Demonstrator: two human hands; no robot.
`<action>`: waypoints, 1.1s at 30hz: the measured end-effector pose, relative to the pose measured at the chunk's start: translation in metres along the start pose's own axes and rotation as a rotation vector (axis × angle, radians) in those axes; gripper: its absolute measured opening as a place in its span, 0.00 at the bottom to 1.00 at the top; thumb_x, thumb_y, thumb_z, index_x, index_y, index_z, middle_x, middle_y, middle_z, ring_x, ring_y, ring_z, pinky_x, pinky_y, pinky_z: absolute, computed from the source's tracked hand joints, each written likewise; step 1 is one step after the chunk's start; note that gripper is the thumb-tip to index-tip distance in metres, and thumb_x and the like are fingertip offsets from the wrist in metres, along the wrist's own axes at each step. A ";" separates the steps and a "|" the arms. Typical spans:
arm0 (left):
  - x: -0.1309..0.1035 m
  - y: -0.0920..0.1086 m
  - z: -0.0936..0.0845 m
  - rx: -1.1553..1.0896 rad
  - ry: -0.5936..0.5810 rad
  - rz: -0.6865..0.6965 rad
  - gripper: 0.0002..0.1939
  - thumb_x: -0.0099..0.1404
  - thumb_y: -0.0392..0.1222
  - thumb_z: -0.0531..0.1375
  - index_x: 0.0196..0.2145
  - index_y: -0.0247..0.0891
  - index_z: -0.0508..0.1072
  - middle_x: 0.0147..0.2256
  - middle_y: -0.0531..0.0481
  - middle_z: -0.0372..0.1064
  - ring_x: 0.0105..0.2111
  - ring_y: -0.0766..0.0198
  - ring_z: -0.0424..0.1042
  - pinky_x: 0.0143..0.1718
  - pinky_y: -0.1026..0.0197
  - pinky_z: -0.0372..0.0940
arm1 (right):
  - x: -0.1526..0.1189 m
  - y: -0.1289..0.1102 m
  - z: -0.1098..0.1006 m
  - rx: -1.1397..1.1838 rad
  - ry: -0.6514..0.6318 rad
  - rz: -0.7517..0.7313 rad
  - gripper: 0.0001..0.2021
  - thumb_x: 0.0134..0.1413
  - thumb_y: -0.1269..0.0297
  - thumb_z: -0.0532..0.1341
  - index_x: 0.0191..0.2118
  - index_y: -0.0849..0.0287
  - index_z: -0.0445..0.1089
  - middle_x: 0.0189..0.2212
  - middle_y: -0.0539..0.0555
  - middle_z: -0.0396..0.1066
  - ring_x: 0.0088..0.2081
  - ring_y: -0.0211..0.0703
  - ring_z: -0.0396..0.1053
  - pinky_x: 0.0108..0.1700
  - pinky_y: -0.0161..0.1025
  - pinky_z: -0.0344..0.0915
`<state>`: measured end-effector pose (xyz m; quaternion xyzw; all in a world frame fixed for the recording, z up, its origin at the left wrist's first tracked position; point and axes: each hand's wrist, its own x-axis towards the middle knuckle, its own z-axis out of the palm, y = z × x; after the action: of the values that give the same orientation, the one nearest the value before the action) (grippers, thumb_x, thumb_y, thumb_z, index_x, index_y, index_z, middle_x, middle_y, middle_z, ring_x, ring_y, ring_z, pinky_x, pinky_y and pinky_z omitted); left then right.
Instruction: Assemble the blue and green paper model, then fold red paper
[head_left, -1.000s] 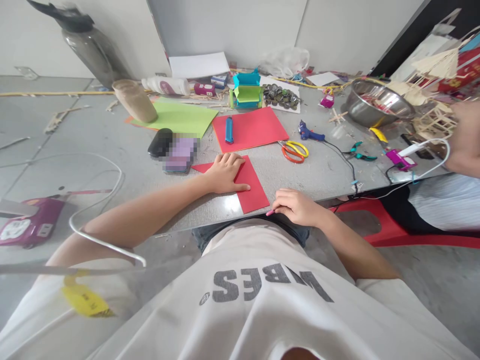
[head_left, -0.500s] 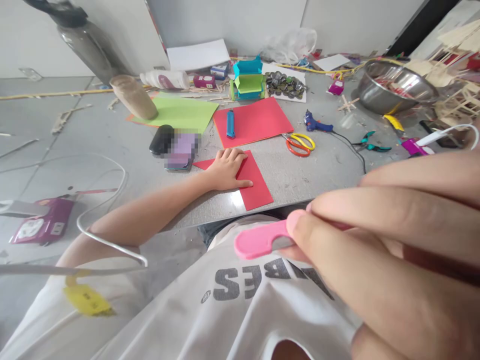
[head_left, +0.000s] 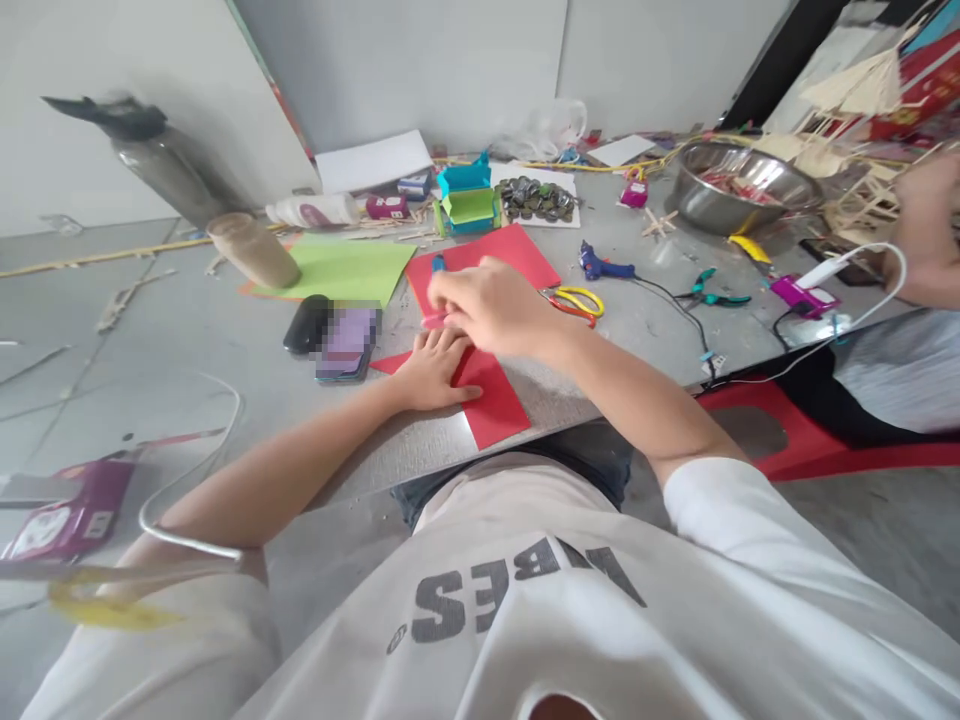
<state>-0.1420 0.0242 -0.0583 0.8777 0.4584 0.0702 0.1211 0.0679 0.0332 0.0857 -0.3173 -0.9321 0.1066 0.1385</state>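
Observation:
My left hand (head_left: 435, 376) lies flat with its fingers spread on a piece of red paper (head_left: 499, 412), pressing it to the table near the front edge. Above its fingertips, my right hand (head_left: 491, 308) is closed on a small pink plastic tool (head_left: 434, 321); in the earlier picture it shows a flat rounded end and a notch. Behind it lies a stack of red paper (head_left: 517, 258). A slim blue tool (head_left: 438, 263) on that stack is partly hidden by my right hand. Scissors (head_left: 581, 301) with yellow and orange handles lie to its right.
A phone (head_left: 349, 343), a black case (head_left: 306, 324) and green paper (head_left: 360, 270) are at left. To the right are a blue glue gun (head_left: 604, 264), teal pliers (head_left: 716, 289) and a metal bowl (head_left: 739, 195). Another person's arm (head_left: 926, 230) shows at far right.
My right hand has moved from close to the camera, forward and down to the left hand's fingertips, carrying the pink tool. My left hand stays flat on the red paper. The view has shifted.

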 end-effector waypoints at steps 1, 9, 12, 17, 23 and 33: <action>0.000 -0.003 -0.004 -0.024 -0.034 0.007 0.53 0.70 0.65 0.67 0.84 0.38 0.64 0.80 0.25 0.61 0.79 0.20 0.59 0.79 0.17 0.57 | 0.010 0.029 0.015 0.019 0.040 0.054 0.13 0.76 0.76 0.58 0.57 0.58 0.76 0.48 0.57 0.83 0.54 0.53 0.81 0.65 0.50 0.67; -0.004 -0.021 -0.030 -0.230 -0.189 0.078 0.57 0.59 0.49 0.68 0.85 0.47 0.63 0.85 0.31 0.53 0.87 0.19 0.47 0.82 0.09 0.50 | 0.020 0.141 0.068 0.044 0.096 0.288 0.20 0.73 0.77 0.64 0.65 0.61 0.81 0.64 0.70 0.84 0.65 0.64 0.79 0.69 0.57 0.69; -0.003 -0.027 -0.027 -0.293 -0.173 0.056 0.58 0.59 0.49 0.68 0.86 0.46 0.61 0.86 0.32 0.50 0.88 0.24 0.47 0.86 0.14 0.48 | 0.011 0.127 0.067 0.110 0.091 0.250 0.15 0.76 0.72 0.65 0.62 0.63 0.83 0.59 0.69 0.86 0.59 0.61 0.81 0.63 0.52 0.71; 0.001 -0.036 -0.015 -0.319 -0.077 0.046 0.56 0.61 0.47 0.67 0.85 0.44 0.59 0.85 0.31 0.52 0.88 0.35 0.54 0.88 0.27 0.56 | 0.006 0.095 0.071 0.175 -0.101 0.129 0.08 0.75 0.69 0.70 0.55 0.59 0.83 0.51 0.63 0.86 0.50 0.54 0.80 0.50 0.45 0.67; -0.004 -0.026 -0.025 -0.330 -0.061 0.021 0.49 0.65 0.47 0.68 0.80 0.43 0.57 0.85 0.28 0.52 0.91 0.40 0.47 0.90 0.29 0.52 | 0.003 0.080 0.073 0.307 -0.183 0.093 0.16 0.66 0.69 0.77 0.55 0.57 0.80 0.50 0.60 0.86 0.46 0.52 0.81 0.46 0.43 0.68; -0.005 -0.019 -0.025 -0.317 -0.017 0.000 0.39 0.70 0.46 0.66 0.74 0.42 0.59 0.82 0.23 0.56 0.89 0.39 0.53 0.88 0.30 0.58 | 0.002 0.067 0.070 0.166 -0.246 0.165 0.16 0.65 0.62 0.81 0.51 0.59 0.81 0.49 0.61 0.84 0.43 0.50 0.79 0.44 0.41 0.66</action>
<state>-0.1658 0.0345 -0.0401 0.8480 0.4407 0.1342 0.2621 0.0810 0.0790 0.0013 -0.3647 -0.9008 0.2324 0.0398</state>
